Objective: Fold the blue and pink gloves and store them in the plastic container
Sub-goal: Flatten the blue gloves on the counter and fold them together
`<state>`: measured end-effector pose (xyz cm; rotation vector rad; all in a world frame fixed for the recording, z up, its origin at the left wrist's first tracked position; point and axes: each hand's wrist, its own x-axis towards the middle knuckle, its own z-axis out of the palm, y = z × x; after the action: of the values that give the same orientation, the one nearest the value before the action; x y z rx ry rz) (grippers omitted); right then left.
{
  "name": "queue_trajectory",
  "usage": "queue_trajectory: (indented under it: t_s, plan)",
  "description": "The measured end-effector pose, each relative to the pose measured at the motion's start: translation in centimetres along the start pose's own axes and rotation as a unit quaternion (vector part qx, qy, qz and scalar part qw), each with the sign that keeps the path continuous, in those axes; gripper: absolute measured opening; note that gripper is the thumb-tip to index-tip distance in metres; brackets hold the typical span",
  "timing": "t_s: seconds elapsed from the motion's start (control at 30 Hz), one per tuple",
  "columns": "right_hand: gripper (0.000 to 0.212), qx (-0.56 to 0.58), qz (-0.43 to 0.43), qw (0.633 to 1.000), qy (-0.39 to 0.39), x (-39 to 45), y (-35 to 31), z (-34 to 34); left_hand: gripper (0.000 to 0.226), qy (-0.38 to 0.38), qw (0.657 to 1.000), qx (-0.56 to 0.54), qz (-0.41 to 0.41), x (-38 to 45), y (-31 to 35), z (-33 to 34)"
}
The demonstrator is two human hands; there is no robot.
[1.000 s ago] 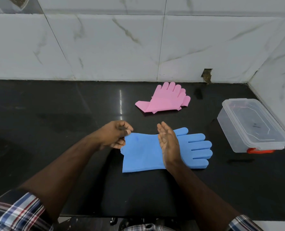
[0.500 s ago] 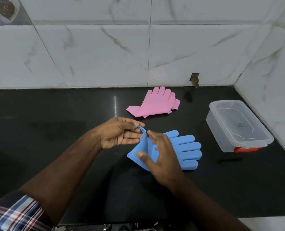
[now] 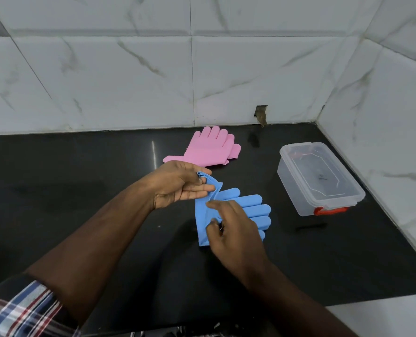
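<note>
I counted two hands, my left hand (image 3: 177, 184) and my right hand (image 3: 236, 229). There was one pile of blue gloves (image 3: 246, 207) and one pile of pink gloves (image 3: 207, 149); how many lay in each pile, I could not tell. I saw one plastic container (image 3: 321, 177).

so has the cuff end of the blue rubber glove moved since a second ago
Yes. The blue rubber glove has its cuff end lifted by the left hand and carried right, toward the clear plastic container.

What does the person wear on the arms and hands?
Both hands, left hand and right hand, are bare, without gloves or rings that I can see. The forearms are bare too. A plaid sleeve in blue, white and red sits pushed up on the left arm.
</note>
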<state>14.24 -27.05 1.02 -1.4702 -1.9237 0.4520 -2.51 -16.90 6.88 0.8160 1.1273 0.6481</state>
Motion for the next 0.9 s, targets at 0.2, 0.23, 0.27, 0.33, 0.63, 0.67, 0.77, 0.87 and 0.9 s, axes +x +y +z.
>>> queue_trajectory:
  t_s: [0.2,0.23,0.27,0.33,0.63,0.67,0.77,0.87,0.9]
  plan:
    - [0.041,0.164,0.147,0.975,0.032,-0.9,3.8,-2.3,0.015,0.064,0.901,0.406,0.137,3.0,0.7,2.0]
    - [0.043,0.181,0.169,0.969,0.025,-1.1,4.5,-2.6,0.015,0.071,0.868,0.464,0.164,3.7,0.6,2.3]
    - [0.044,0.196,0.187,0.962,0.021,-1.3,5.0,-2.7,0.014,0.068,0.841,0.504,0.186,4.4,0.4,2.7]
    - [0.044,0.225,0.217,0.95,0.023,-1.6,6.0,-2.9,0.014,0.049,0.802,0.547,0.235,5.8,-0.1,3.6]
    - [0.046,0.36,0.271,0.892,0.024,-2.2,9.6,-3.3,0.016,0.056,0.748,0.602,0.274,9.4,-2.8,6.9]
    - [0.047,0.374,0.285,0.882,0.024,-2.2,10.0,-3.3,0.017,0.067,0.744,0.606,0.273,9.6,-3.0,7.1]
    - [0.048,0.417,0.323,0.849,0.031,-2.3,10.5,-3.4,0.013,0.035,0.776,0.583,0.236,9.9,-4.0,7.8]
    - [0.043,0.442,0.342,0.828,0.035,-2.3,10.3,-3.8,0.014,0.051,0.789,0.572,0.219,10.5,-4.6,8.0]
    - [0.042,0.445,0.344,0.826,0.036,-2.3,10.2,-3.9,0.016,0.054,0.792,0.57,0.213,10.5,-4.7,8.0]
